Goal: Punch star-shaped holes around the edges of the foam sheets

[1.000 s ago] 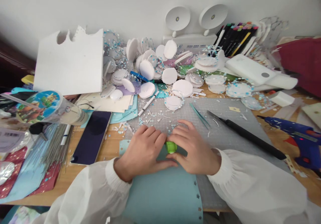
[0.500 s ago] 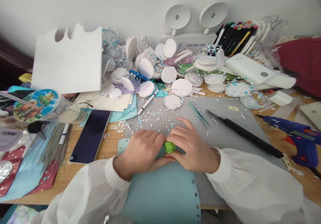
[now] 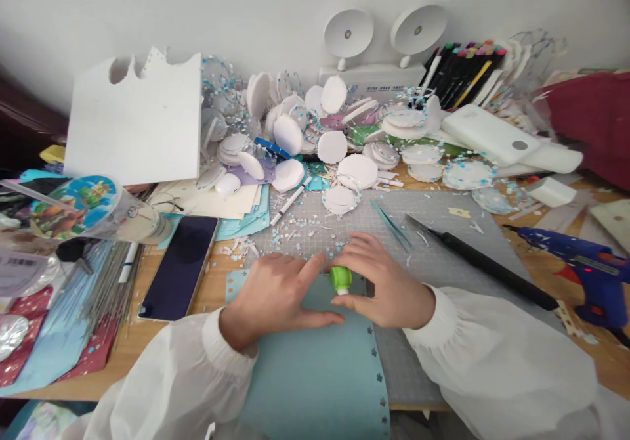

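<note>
My right hand (image 3: 377,282) holds a small green paper punch (image 3: 340,279) between thumb and fingers, its white lower part showing. It is over the upper edge of a light blue sheet of paper (image 3: 319,374). Star-shaped holes run down the sheet's right edge, and a few show at its upper left corner. My left hand (image 3: 275,295) rests over the sheet's upper left part, thumb and index finger spread apart. A gap lies between its fingertips and the punch. Whether the punch grips the paper is hard to see.
A grey cutting mat (image 3: 423,217) carries tweezers (image 3: 391,223), a black-handled craft knife (image 3: 482,263) and paper scraps. A blue glue gun (image 3: 581,256) lies right; a phone (image 3: 182,266) and lidded cup (image 3: 103,210) left. White discs (image 3: 332,146) pile up behind.
My left thumb and index finger have spread away from the punch. The punch has moved slightly right in my right hand, and its white part now shows. The sheet has shifted slightly left.
</note>
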A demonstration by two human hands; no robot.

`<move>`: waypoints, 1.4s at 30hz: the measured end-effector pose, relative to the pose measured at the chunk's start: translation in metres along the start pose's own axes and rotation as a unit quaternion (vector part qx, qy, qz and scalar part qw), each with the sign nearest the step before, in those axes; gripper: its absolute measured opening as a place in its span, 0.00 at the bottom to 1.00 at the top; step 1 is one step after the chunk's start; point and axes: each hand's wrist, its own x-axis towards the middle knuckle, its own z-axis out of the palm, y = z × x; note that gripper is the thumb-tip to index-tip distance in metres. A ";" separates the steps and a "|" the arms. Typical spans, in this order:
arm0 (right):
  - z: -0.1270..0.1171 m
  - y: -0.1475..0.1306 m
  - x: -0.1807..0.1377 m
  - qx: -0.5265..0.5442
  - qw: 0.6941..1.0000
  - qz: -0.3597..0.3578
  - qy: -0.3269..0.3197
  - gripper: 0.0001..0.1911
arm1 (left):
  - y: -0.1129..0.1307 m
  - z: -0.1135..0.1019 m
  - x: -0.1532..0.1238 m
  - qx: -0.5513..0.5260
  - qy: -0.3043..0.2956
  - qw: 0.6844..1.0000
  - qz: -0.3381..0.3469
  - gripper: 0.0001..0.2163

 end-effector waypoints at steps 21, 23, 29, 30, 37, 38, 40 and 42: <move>0.005 -0.014 0.002 -0.046 0.999 -0.015 -0.001 0.07 | 0.011 -0.002 0.004 0.015 0.021 0.999 0.026 0.23; 0.006 -0.016 0.003 -0.042 0.999 -0.014 -0.004 0.07 | 0.011 -0.001 0.003 0.018 0.012 0.999 0.025 0.22; 0.008 -0.016 0.003 -0.027 0.999 -0.017 0.006 0.06 | 0.008 0.001 0.001 -0.009 0.011 1.000 0.025 0.21; 0.008 -0.016 0.003 -0.022 1.000 -0.018 0.009 0.06 | 0.007 0.001 0.001 -0.015 0.013 0.999 0.027 0.21; 0.008 -0.015 0.003 -0.011 1.000 -0.026 0.014 0.05 | 0.006 0.006 -0.001 -0.020 0.035 0.999 0.018 0.22; 0.008 -0.015 0.003 -0.012 0.999 -0.026 0.013 0.05 | 0.006 0.006 -0.001 -0.019 0.038 0.999 0.016 0.22; 0.008 -0.014 0.003 -0.012 1.000 -0.027 0.009 0.07 | 0.006 0.006 -0.001 -0.017 0.034 0.999 0.010 0.22; 0.009 -0.013 0.003 -0.008 1.000 -0.023 0.003 0.08 | 0.006 0.006 -0.001 -0.014 0.019 1.000 -0.001 0.21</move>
